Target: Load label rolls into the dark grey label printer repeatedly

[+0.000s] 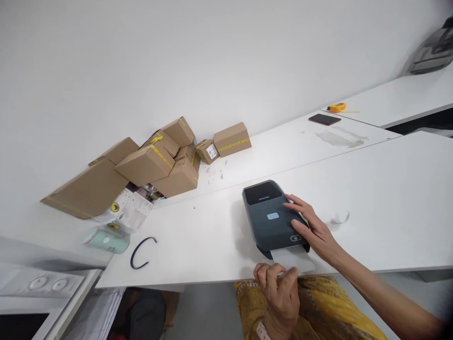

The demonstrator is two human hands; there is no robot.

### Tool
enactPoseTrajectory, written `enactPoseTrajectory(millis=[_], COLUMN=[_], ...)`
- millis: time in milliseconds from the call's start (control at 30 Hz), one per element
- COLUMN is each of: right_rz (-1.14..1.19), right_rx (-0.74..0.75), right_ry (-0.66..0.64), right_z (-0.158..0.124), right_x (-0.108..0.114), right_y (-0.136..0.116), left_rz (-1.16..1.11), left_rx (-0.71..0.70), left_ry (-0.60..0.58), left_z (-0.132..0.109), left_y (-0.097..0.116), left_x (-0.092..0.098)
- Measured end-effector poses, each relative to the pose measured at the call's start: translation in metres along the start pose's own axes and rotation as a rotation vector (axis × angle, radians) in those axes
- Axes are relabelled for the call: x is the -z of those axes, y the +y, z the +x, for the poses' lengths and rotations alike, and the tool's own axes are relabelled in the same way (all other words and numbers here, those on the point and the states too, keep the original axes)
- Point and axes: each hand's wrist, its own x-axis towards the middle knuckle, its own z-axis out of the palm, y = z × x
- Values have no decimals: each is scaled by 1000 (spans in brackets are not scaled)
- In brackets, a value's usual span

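Observation:
A dark grey label printer [262, 229] lies on the white table near its front edge, set at a slant. White label paper [290, 259] sticks out of its near end. My right hand [313, 231] rests on the printer's right side and top, with its fingers spread apart. At the table's edge, my left hand [278, 293] is closed, its curled fingers at the free end of the paper. The fingers cover that end, so the exact pinch is partly hidden.
Cardboard boxes [145, 163] are piled at the back left against the wall. Before them are plastic packets [132, 210], a mint-green canister [108, 240] and a black curved band [136, 255]. A phone [324, 119] and a yellow tape measure [337, 107] lie at the back right.

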Motion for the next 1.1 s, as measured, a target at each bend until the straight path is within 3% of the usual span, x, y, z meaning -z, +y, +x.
enactPoseTrajectory(millis=[167,233,300,400,467,600,933,1100], right_rz=[180,219,240,217,191,169,159,186], right_rx=[-357,-450,-512,-553,-575,-600,-527,-456], right_ry=[76,87,86,90,78,34,77,83], right_z=[-25,-32,-36,-36,-35,-36,-42,-42], right_x=[-13,-17,-18,-16,-13,-8,-12,-16], right_y=[24,27,25,18,16,19,25,28], left_rz=[3,-70,-210,-498,-689,-789,-752,-709], left_rx=[-18,40,277,875,1057,1088,1168,1129], left_ry=[-75,-108,-98,-97,-209,-274,-231,-235], left_z=[-10,-12,-4,24,43,56,42,40], left_y=[-10,-13,-13,-13,-16,-24,-18,-22], left_x=[9,12,11,4,-2,-10,-17,-22])
